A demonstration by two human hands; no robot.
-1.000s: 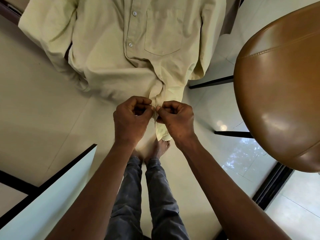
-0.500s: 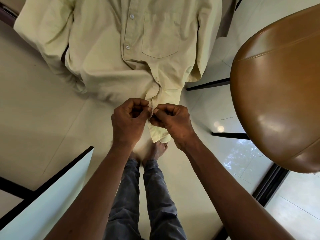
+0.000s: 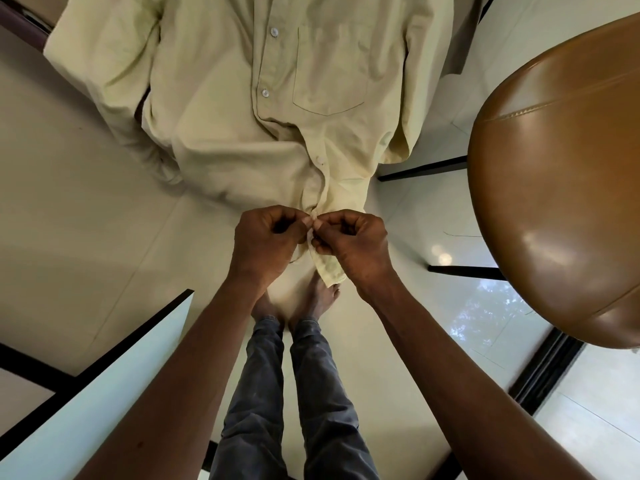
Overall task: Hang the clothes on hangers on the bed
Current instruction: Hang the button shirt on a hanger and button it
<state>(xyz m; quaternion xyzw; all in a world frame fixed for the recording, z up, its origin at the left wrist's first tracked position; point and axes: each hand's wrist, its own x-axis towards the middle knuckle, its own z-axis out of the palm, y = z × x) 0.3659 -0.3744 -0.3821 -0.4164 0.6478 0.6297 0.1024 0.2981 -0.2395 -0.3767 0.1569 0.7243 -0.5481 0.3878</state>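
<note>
The shirt point(image 3: 242, 133) hangs right in front of me, its tail low over the floor point(image 3: 86, 202) and just above my bare feet. Both hands are at the bottom of the front opening. My left hand point(image 3: 266, 240) pinches the left edge and my right hand point(image 3: 356, 244) pinches the right, with the fingers point(image 3: 294, 216) curled tight and the tips meeting.

It's a light, soft cloth, I'd say, floppy with no body of its own. The doubled button strip point(image 3: 322, 192) looks like the firmest place to hold, so that's where I pinch. The buttons look small and smooth, easy to fumble. I'd go gently, because a hard tug could drag the whole shirt down.

The collar and shoulders are cut off at the far edge, so I can't see a hanger. There's no bed in sight, only a brown chair point(image 3: 554, 168) on the right. My own fingertips cover the spot where they meet, so I can't tell whether a button sits between them.
</note>
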